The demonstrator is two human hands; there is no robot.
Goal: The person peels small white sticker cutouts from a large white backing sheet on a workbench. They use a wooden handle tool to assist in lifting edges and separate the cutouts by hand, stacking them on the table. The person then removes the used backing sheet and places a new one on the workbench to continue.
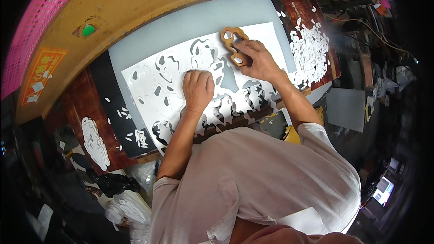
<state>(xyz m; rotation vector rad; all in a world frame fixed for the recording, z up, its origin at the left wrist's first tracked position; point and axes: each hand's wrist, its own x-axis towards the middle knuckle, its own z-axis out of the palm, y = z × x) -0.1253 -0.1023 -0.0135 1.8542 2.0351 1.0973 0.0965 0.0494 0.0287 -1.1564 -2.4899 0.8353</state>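
Here's the right hand (pixel 261 61) with a firm hold on the brown block (pixel 228 45), thumb and fingers at its right side, and the block sits over the upper right part of the white sheet (pixel 266 38). Look at that block: a warm tan-brown, wavy-edged and lobed, longer than it is wide, with rounded openings near its upper and lower ends showing pale inside. The sheet slants across the pale grey board (pixel 181 22), its far right side plain, the rest full of curvy outlines, with dark or grey gaps, many slim and leaf-shaped, and ragged strips along the near edge. And the left hand (pixel 197 88), fingers curled under, rests mid-sheet; whether it pinches anything, I can't tell. Out right, a heap of small white pieces (pixel 312 47) spreads over the reddish-brown surface (pixel 302 3).
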